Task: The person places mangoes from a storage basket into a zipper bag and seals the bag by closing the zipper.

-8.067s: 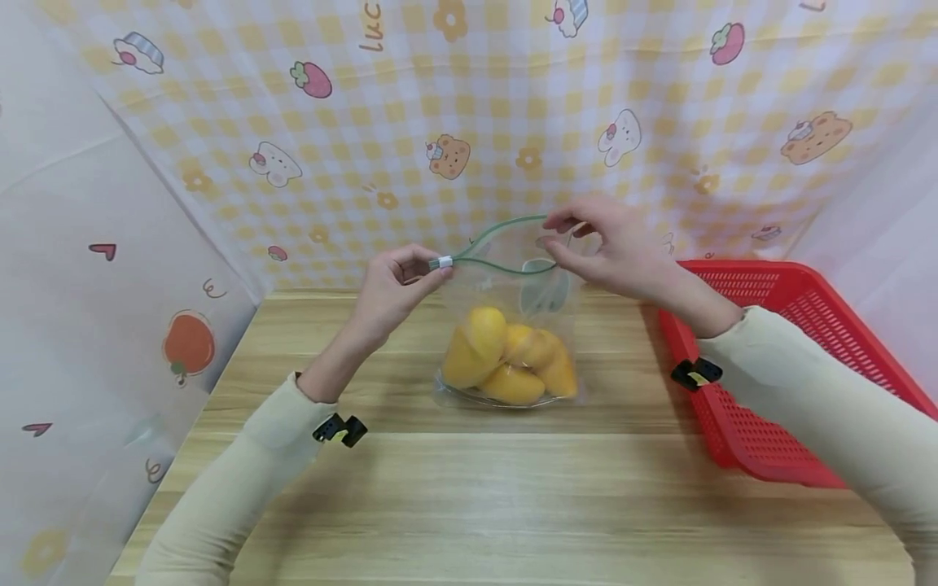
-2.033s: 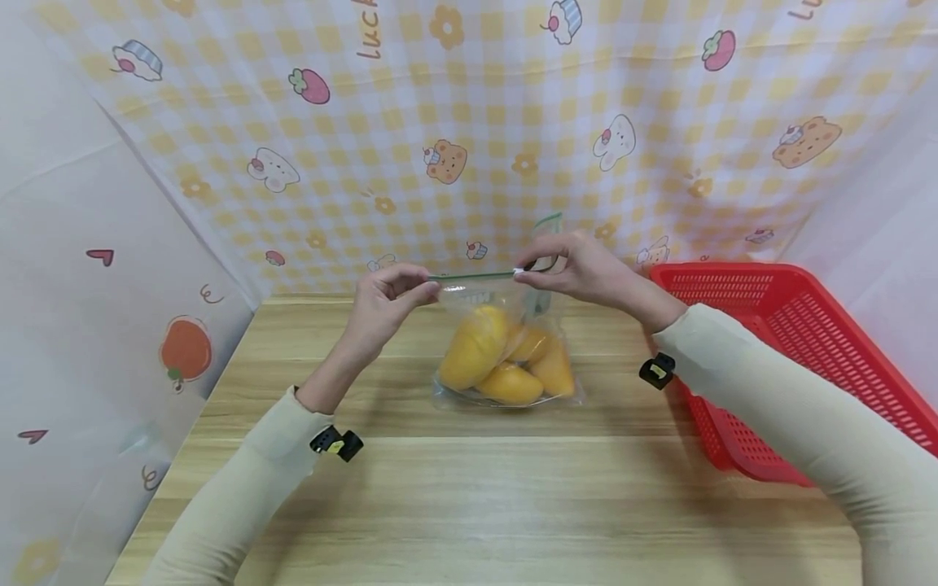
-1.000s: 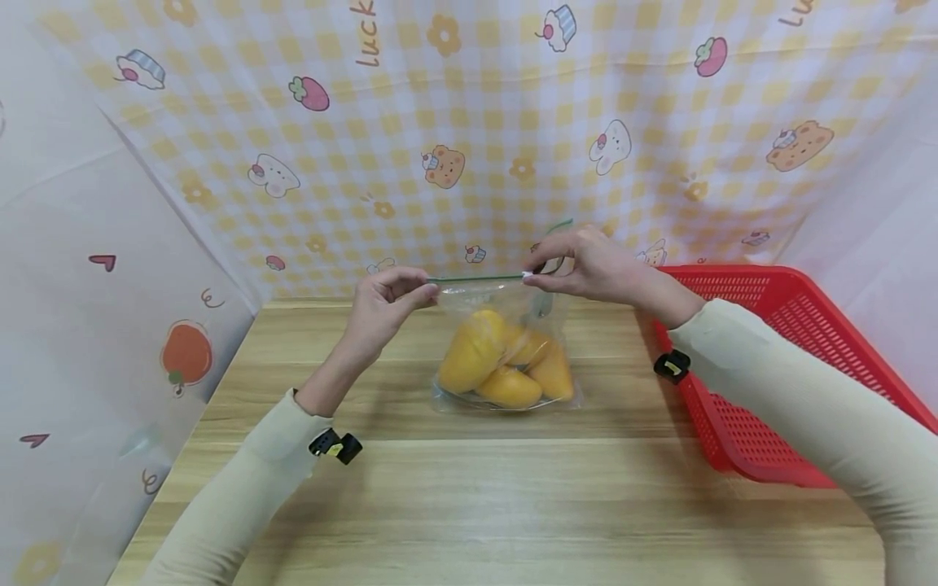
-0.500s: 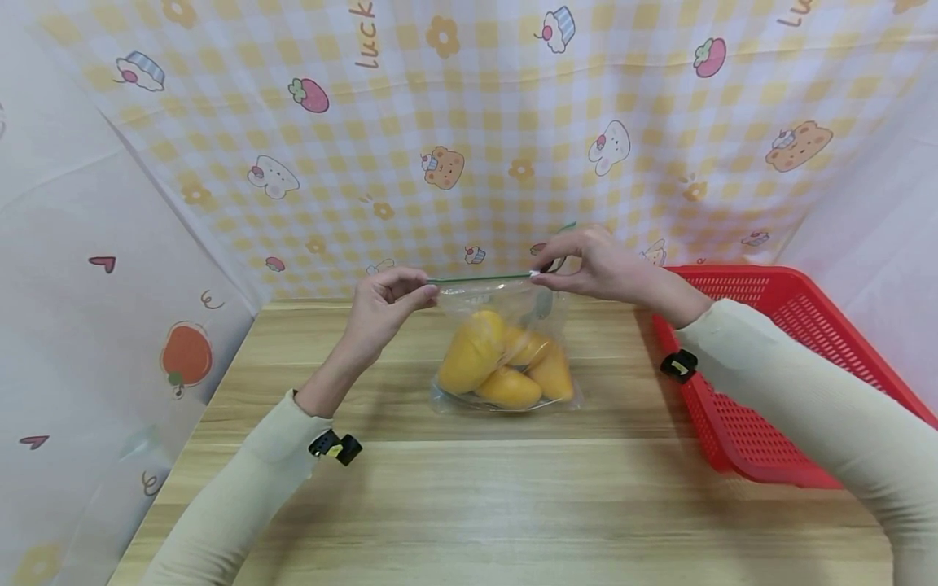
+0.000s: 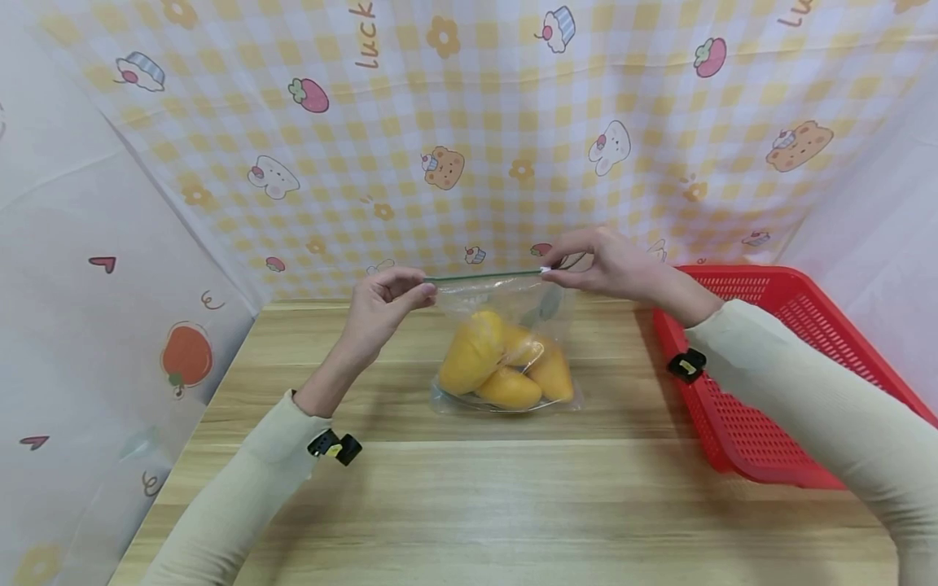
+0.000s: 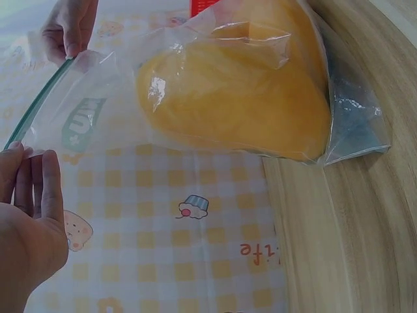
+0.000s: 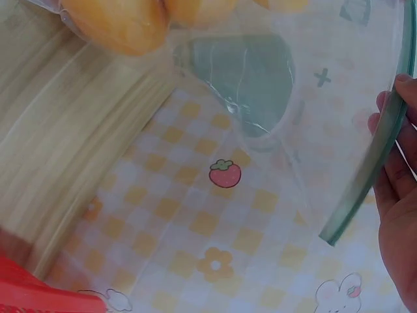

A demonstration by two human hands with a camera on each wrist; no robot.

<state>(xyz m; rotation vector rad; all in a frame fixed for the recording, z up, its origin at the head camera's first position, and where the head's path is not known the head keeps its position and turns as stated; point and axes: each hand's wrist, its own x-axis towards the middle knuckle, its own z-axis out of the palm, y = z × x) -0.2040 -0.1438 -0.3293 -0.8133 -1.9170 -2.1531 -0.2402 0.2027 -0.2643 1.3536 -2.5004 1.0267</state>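
A clear zip bag (image 5: pixel 469 299) stands on the table with several yellow mangoes (image 5: pixel 472 354) in its lower part. Its green zip strip (image 5: pixel 487 277) runs nearly level between the two hands. The left hand (image 5: pixel 381 305) pinches the strip's left end between thumb and fingers. At the other side, the right hand (image 5: pixel 615 268) pinches the white slider (image 5: pixel 545 270) close to the strip's right end. In the right wrist view a short free end of the green strip (image 7: pixel 352 208) sticks out past the fingers. Green print marks the bag's film.
A red perforated basket (image 5: pixel 692 407) stands at the right under the right forearm. The wooden table (image 5: pixel 469 505) reaches back to a yellow checked cloth (image 5: pixel 484 106), and white cloth (image 5: pixel 73 285) hangs at the left.
The right hand has drawn the white slider rightward along the strip, from beside the left hand to near the right end. The bag's mouth, gaping earlier, is now pressed together; the left hand stays put.
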